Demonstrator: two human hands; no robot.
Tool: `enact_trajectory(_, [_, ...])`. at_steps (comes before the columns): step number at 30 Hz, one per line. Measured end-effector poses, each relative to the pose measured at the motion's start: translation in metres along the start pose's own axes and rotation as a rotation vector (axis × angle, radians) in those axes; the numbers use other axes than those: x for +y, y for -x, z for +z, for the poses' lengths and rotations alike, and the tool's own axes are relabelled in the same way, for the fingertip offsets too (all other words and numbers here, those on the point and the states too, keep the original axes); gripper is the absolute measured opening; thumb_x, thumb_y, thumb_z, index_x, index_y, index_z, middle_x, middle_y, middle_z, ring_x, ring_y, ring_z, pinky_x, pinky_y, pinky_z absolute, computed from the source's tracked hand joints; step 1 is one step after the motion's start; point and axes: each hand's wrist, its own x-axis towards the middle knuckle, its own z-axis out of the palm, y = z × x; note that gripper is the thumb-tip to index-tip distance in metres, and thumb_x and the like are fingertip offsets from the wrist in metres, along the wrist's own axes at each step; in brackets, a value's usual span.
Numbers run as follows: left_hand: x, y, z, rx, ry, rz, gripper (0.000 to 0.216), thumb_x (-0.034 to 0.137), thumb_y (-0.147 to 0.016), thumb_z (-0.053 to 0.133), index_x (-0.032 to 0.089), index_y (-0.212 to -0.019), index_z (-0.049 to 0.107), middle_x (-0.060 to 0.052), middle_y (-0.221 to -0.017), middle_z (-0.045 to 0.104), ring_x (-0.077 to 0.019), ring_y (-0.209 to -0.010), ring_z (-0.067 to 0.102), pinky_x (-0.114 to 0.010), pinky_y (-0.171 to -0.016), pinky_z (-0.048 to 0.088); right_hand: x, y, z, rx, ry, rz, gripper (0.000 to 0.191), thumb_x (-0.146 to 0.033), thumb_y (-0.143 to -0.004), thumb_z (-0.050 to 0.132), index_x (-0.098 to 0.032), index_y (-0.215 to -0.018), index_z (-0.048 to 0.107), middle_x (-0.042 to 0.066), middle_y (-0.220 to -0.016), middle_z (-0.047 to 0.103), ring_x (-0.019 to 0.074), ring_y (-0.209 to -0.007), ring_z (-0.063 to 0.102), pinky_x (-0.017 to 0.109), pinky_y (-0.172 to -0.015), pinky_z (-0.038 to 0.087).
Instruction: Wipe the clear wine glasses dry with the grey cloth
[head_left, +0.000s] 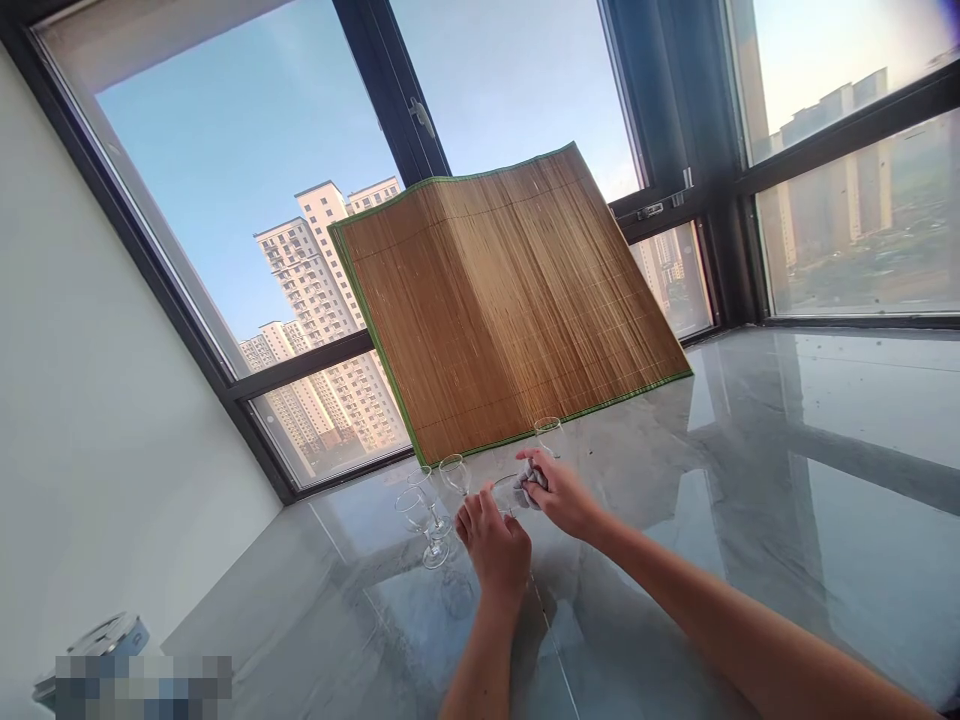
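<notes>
My left hand point(495, 545) is closed around a clear wine glass point(505, 490), whose rim shows between my two hands while its lower part is hidden. Against that glass, my right hand point(564, 492) grips a crumpled grey cloth point(531, 484). Just left of my left hand stand clear stemmed glasses, among them a near one point(412, 512) and one farther back point(454, 473). Another glass point(549, 437) stands behind my right hand, close to the mat's lower edge.
A woven bamboo mat point(517, 300) with green edging leans upright against the window frame point(390, 90). The glossy grey marble surface point(757, 520) reflects the windows. At the lower left sits a blue-and-white item point(120, 640), partly blurred out, near the white wall point(97, 400).
</notes>
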Motion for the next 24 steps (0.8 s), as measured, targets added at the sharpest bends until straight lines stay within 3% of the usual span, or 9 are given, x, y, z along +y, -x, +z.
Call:
enact_trajectory(6, [0.001, 0.000, 0.000, -0.004, -0.003, 0.006, 0.048, 0.004, -0.073, 0.046, 0.019, -0.119, 0.053, -0.008, -0.111, 0.058, -0.0260, -0.113, 0.049, -0.043, -0.105, 0.029, -0.009, 0.003, -0.009, -0.165, -0.039, 0.053, 0.037, -0.033, -0.094, 0.037, -0.020, -0.123, 0.056, 0.002, -0.083, 0.065, 0.0178, -0.076, 0.060, 0.030, -0.070, 0.045])
enact_trajectory(12, [-0.001, -0.001, 0.001, -0.027, 0.025, -0.084, 0.044, 0.008, -0.075, 0.048, 0.020, -0.118, 0.051, -0.008, -0.112, 0.058, -0.0261, -0.111, 0.050, -0.044, -0.103, 0.030, -0.009, 0.008, -0.012, -0.290, 0.131, -0.144, 0.058, -0.033, -0.091, 0.051, -0.023, -0.146, 0.038, 0.008, -0.110, 0.069, 0.0210, -0.091, 0.064, 0.034, -0.082, 0.048])
enact_trajectory(15, [-0.001, -0.003, 0.001, -0.030, 0.033, -0.124, 0.044, 0.009, -0.076, 0.048, 0.020, -0.118, 0.051, -0.009, -0.113, 0.058, -0.0269, -0.112, 0.049, -0.045, -0.103, 0.031, -0.001, 0.008, -0.009, -0.273, 0.140, -0.247, 0.057, -0.028, -0.092, 0.051, -0.025, -0.147, 0.037, 0.011, -0.132, 0.061, 0.0227, -0.109, 0.062, 0.038, -0.093, 0.047])
enact_trajectory(20, [-0.001, -0.003, 0.003, -0.038, 0.051, -0.134, 0.042, 0.010, -0.077, 0.047, 0.019, -0.119, 0.051, -0.010, -0.115, 0.058, -0.0273, -0.114, 0.050, -0.045, -0.103, 0.031, 0.011, 0.006, -0.001, -0.183, 0.210, -0.230, 0.050, -0.029, -0.095, 0.049, -0.020, -0.144, 0.044, 0.016, -0.128, 0.062, 0.0268, -0.112, 0.062, 0.043, -0.093, 0.050])
enact_trajectory(24, [-0.001, -0.001, 0.005, -0.045, 0.073, -0.129, 0.043, 0.009, -0.078, 0.046, 0.018, -0.120, 0.051, -0.011, -0.118, 0.058, -0.0273, -0.117, 0.049, -0.046, -0.105, 0.030, 0.013, 0.004, 0.002, -0.112, 0.209, -0.247, 0.044, -0.025, -0.093, 0.050, -0.020, -0.137, 0.051, 0.017, -0.141, 0.050, 0.0271, -0.123, 0.055, 0.045, -0.099, 0.048])
